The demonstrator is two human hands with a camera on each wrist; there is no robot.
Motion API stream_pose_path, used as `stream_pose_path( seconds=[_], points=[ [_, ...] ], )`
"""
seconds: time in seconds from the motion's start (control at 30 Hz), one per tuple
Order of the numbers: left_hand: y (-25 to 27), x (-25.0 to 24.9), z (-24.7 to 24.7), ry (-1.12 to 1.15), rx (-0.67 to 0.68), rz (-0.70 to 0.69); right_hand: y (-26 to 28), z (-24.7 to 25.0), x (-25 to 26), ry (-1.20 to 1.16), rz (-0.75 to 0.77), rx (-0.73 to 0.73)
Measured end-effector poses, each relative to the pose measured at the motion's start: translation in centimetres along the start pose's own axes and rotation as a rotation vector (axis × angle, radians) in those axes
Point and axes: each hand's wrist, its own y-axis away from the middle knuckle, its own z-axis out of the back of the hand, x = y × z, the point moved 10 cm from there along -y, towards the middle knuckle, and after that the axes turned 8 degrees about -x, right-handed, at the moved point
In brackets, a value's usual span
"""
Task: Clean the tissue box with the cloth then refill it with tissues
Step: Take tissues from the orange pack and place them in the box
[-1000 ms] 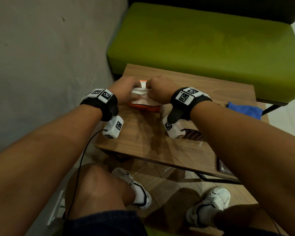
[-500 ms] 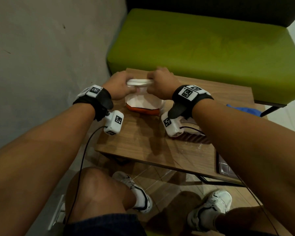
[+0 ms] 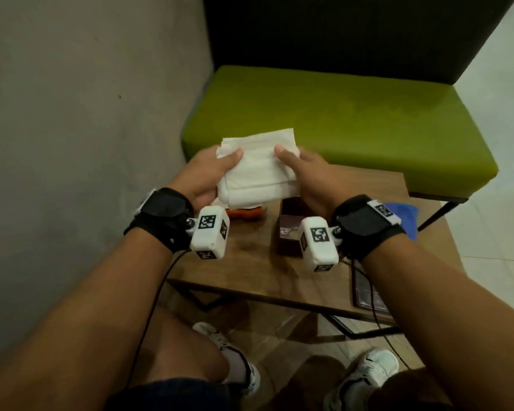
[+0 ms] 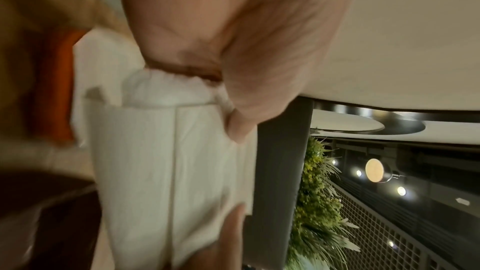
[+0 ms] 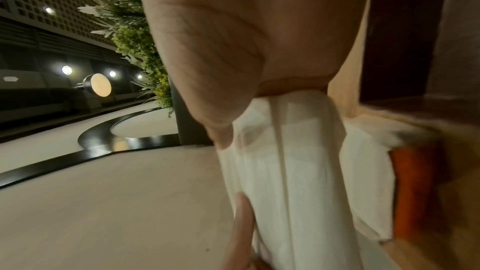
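White folded tissues (image 3: 257, 170), a thick stack, held in the air above the far left part of the wooden surface (image 3: 250, 262). The left hand (image 3: 208, 176) grips the stack's left end, thumb on top and fingers beneath; the right hand (image 3: 306, 176) grips the right end the same way. Both wrist views confirm the stack pinched between thumb and fingers, its folds running lengthwise.

The step in hand appears to be carrying the stack to the tissue box (image 3: 291, 226). To do it well, the stack should be kept level and lightly compressed at both ends so that no loose sheet peels off; the top sheet at the far edge already stands proud of the pile. The long side should be aligned with the box opening before lowering, and the pile eased in flat, not corner-first.

Containers: the dark brown tissue box stands open on the surface just below the right hand; what shows of its inside looks bare of tissues, though the wrist camera hides part of it. An orange packet (image 3: 244, 213) lies under the stack, with white showing at its mouth. The blue cloth (image 3: 404, 216) lies at the right edge of the surface, well apart from the box.
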Motion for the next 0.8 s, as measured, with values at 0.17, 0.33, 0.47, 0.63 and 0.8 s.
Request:
stream_pose_path(
  seconds=[0.17,0.33,0.47,0.63,0.8],
  points=[
    [2.9,3.5,-3.1,-0.05,-0.035,0.097,4.2,3.4,-2.2,-0.071,-0.159,-0.041],
    [5.7,3.2,-6.0,-0.185,0.164,0.091,6.1,6.3,-1.7,0.003,-0.163,-0.024],
    [7.4,2.1,-8.3,-0.363,0.32,0.015,7.5,6.0,-1.5,0.226,-0.194,0.187],
    [7.6,2.3,-9.3,-0.405,0.318,-0.004,8.0,6.5,-1.5,0.273,-0.187,0.218],
    [7.8,3.5,-9.6,-0.419,0.346,0.045,8.4,6.5,-2.2,0.345,-0.17,0.22]
  ],
)
